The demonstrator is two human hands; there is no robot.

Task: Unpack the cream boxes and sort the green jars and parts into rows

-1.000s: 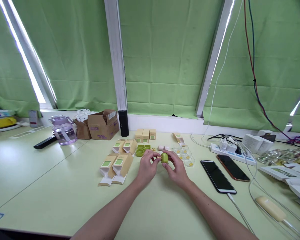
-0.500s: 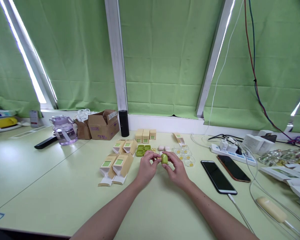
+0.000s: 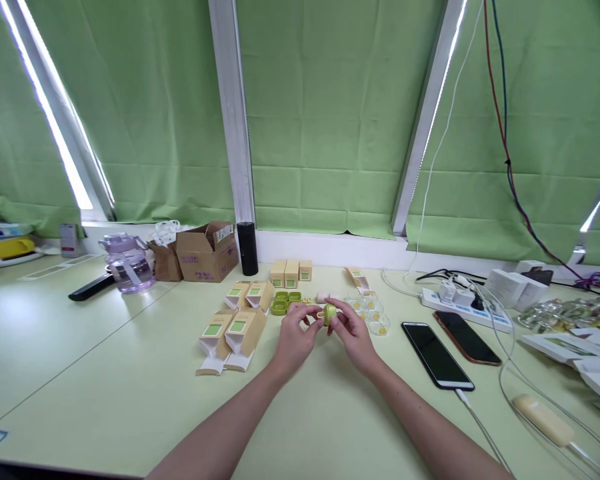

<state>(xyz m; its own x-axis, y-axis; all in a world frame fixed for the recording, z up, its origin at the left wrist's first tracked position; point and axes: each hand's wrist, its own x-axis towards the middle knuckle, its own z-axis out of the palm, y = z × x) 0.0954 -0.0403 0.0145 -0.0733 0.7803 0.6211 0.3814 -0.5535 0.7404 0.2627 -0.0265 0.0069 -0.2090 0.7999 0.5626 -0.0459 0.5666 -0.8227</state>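
Note:
Above the middle of the table, my right hand (image 3: 355,337) pinches a small rounded green case (image 3: 329,313) between thumb and fingers. My left hand (image 3: 299,331) is closed at its left side, fingertips on a small pale-yellow looped piece (image 3: 321,315) that touches the case. Just beyond the hands lie green square cups (image 3: 286,301), tiny yellow parts (image 3: 307,301) and pale pink cylinders (image 3: 327,297). To the right of them rests a clear moulded plastic tray (image 3: 373,312) with yellow bits in it.
Open beige cartons (image 3: 245,330) stand left of the hands, closed beige boxes (image 3: 291,273) behind. A black phone (image 3: 437,353), a second phone (image 3: 466,337), a power strip (image 3: 470,310) and cables lie right. A purple jug (image 3: 129,263), cardboard box (image 3: 207,253) and black bottle (image 3: 248,248) stand back left.
The green case has turned in my fingers, so the pale-yellow looped piece now shows at its left side. Both hands stay in about the same place.

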